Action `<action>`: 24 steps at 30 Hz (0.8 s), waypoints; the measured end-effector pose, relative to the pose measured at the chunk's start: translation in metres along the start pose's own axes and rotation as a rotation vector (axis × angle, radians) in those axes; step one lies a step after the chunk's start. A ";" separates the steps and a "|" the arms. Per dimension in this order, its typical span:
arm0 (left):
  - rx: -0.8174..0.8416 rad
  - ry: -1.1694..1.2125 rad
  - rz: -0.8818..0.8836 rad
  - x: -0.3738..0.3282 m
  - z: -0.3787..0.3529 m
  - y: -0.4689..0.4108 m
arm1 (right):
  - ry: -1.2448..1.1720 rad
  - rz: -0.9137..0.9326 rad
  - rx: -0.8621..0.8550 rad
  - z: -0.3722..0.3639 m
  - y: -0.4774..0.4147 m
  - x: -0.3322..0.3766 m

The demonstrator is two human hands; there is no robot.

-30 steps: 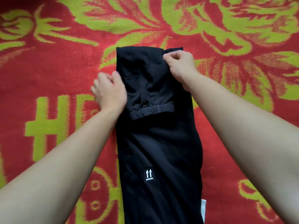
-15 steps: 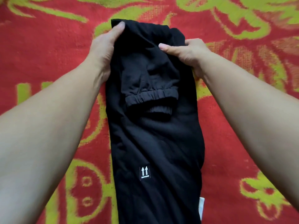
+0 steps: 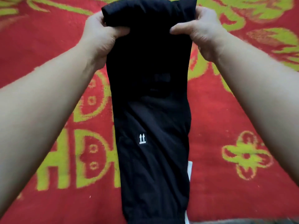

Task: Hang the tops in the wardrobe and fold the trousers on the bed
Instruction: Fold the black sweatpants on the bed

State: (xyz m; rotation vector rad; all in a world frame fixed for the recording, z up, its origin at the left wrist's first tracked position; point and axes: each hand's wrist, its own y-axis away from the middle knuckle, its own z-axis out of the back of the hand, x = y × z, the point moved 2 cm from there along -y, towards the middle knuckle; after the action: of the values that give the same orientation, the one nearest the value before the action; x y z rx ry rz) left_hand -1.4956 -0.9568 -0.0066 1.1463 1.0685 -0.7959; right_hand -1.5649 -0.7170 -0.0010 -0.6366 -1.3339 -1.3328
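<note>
Black trousers (image 3: 153,126) lie lengthwise down the middle of the bed, folded into a narrow strip, with a small white two-arrow label (image 3: 142,138) on the near part. The far folded end is lifted off the cover. My left hand (image 3: 100,34) grips its left edge with the thumb on top of the cloth. My right hand (image 3: 199,31) grips the right edge the same way. The elastic cuff is hidden in the dark fold between my hands.
The bed is covered by a red blanket (image 3: 242,110) with yellow-green flowers and letters. A white tag or cloth edge (image 3: 190,168) pokes out at the trousers' right side near the bottom. No wardrobe or tops are in view.
Both hands went from resting at the sides of the folded end to gripping it and lifting it. The cuff that was showing is now covered.
</note>
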 end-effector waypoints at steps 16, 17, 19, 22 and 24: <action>0.490 -1.192 -0.232 0.154 0.009 0.284 | 1.061 0.232 0.451 -0.017 0.271 -0.148; 0.398 -1.137 -0.245 0.152 0.009 0.283 | 1.034 0.230 0.383 -0.017 0.271 -0.145; 0.147 -1.055 -0.313 0.138 0.006 0.277 | 0.964 0.244 0.145 -0.016 0.270 -0.132; -0.091 -1.029 -0.262 0.116 -0.001 0.254 | 0.859 0.136 -0.106 -0.020 0.259 -0.109; -0.162 -0.982 -0.114 0.107 -0.005 0.229 | 0.755 -0.016 -0.208 -0.027 0.239 -0.095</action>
State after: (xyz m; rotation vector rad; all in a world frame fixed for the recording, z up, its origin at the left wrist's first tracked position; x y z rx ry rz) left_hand -1.2529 -0.8909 -0.0361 0.4317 0.3532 -1.1601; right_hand -1.3131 -0.6584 -0.0125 -0.2075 -0.5941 -1.5257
